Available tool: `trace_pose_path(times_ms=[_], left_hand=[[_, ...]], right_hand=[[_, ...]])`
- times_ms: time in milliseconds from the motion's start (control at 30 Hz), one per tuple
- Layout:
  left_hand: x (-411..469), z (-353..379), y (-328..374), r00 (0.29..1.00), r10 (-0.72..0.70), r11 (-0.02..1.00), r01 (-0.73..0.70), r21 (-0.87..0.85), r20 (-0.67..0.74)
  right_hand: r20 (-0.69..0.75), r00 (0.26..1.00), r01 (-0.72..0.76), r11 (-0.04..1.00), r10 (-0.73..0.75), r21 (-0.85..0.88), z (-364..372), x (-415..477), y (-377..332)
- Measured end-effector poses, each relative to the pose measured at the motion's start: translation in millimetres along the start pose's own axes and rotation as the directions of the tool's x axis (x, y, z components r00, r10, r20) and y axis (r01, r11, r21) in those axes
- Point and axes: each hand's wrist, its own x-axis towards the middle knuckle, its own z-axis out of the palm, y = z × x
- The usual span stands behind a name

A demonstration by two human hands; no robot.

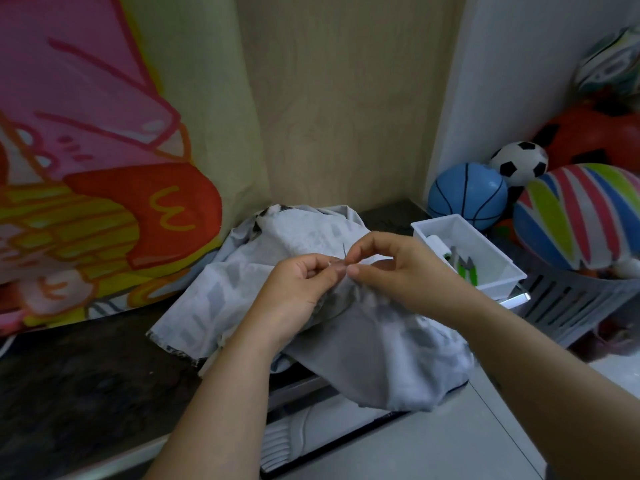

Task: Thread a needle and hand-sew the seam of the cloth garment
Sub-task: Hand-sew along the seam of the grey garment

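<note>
A pale grey patterned cloth garment [363, 348] lies bunched on the dark countertop [86, 375] and hangs over its front edge. My left hand [298, 292] pinches a fold of the cloth between thumb and fingers. My right hand [391, 268] pinches a thin needle [344, 252] that sticks up just above the fold, between the two hands. The fingertips of both hands nearly touch. No thread is plainly visible.
A white plastic tray [498, 282] with green-handled snips [467, 270] and a white spool stands right of the cloth. Several balls [467, 195] fill a grey basket [568, 306] at the far right. A colourful printed cloth [86, 168] hangs at the left.
</note>
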Motion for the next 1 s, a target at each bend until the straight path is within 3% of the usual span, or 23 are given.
trace_pose_path(times_ms=[133,233,333,400,433,467,500,533,567,633,700,767,800,1000], left_hand=[[-1,3,-1,0.999,-0.035,0.999,0.035,0.006,0.022],[0,3,-4,0.996,-0.077,0.996,0.078,0.033,-0.048],[3,2,-9,0.987,-0.116,0.989,0.126,0.081,-0.113],[4,2,-10,0.985,-0.125,0.986,0.137,0.1,-0.116],[5,2,-11,0.985,-0.128,0.986,0.139,0.096,-0.115],[5,3,-11,0.985,-0.131,0.985,0.142,0.094,-0.114],[5,3,-10,0.985,-0.131,0.985,0.142,0.1,-0.113],[6,4,-9,0.985,-0.13,0.984,0.142,0.108,-0.115],[5,4,-8,0.985,-0.127,0.984,0.14,0.109,-0.117],[5,4,-5,0.987,-0.117,0.986,0.129,0.105,-0.114],[3,5,-1,0.988,-0.108,0.986,0.12,0.116,-0.111],[1,6,2,0.99,-0.105,0.988,0.115,0.105,-0.095],[1,6,2,0.991,-0.107,0.988,0.114,0.1,-0.077],[2,-2,-6,0.99,-0.141,0.98,0.138,0.143,0.014]], right_hand=[[-0.07,0.998,-0.012,0.995,0.006,-0.094,5,0,2],[-0.268,0.963,-0.02,0.994,-0.009,-0.105,-2,5,2],[-0.577,0.816,0.023,0.995,0.037,0.096,-21,6,-7],[-0.683,0.715,0.134,0.93,0.149,0.343,-34,7,-13],[-0.645,0.731,0.239,0.802,0.222,0.547,-37,7,-16],[-0.541,0.794,0.294,0.603,0.277,0.741,-36,6,-21],[-0.411,0.861,0.261,0.433,0.3,0.863,-34,4,-25],[-0.275,0.913,0.151,0.378,0.302,0.914,-31,1,-27],[-0.146,0.943,0.005,0.427,0.298,0.904,-27,0,-29],[0.02,0.956,-0.221,0.668,0.294,0.71,-16,-3,-23],[-0.054,0.971,-0.217,0.956,0.232,0.199,-4,-5,-7],[-0.149,0.988,-0.081,0.962,0.043,-0.261,6,-4,7],[-0.164,0.986,-0.048,0.942,-0.008,-0.332,8,-5,10],[-0.172,0.984,-0.037,0.912,-0.037,-0.409,4,-2,17]])
